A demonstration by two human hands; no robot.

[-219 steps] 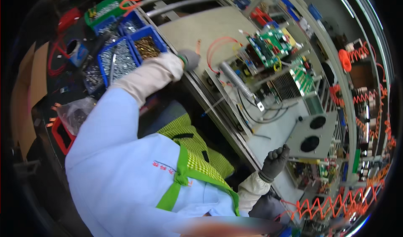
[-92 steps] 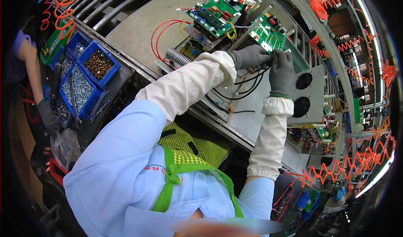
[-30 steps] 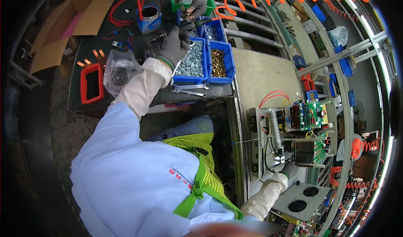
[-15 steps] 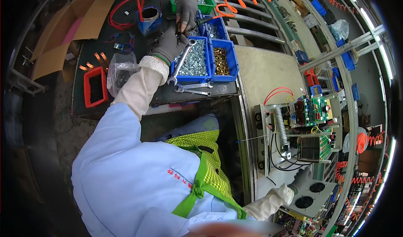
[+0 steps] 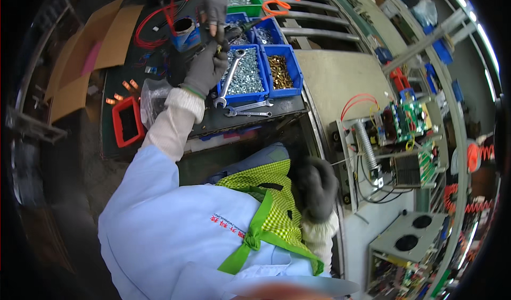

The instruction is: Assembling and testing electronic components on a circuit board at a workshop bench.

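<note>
The left hand [image 5: 205, 71], gloved in grey, is seen at upper centre-left with its fingers curled; a small brass-coloured piece [image 5: 219, 49] is pinched at their tips. Just above, a co-worker's gloved hand [image 5: 214, 10] is extended downward; whether the piece is touched by it too cannot be told. The right hand [image 5: 316, 191] is blurred right of centre, beside the checked apron [image 5: 277, 188]; its fingers are partly bent, but whether anything is grasped cannot be told.

On the dark table [image 5: 290, 106], from the left, copper strips [image 5: 126, 85], a red tray [image 5: 117, 125], a clear bag [image 5: 153, 98], wrenches [image 5: 250, 107] and blue bins [image 5: 291, 92] of metal hardware are laid out. Farther right, an assembly with green circuit boards [image 5: 412, 122] is set on the bench.

In the room, an open cardboard box [image 5: 106, 39] is seen at upper left, and orange coiled hose [image 5: 485, 152] at far right.
</note>
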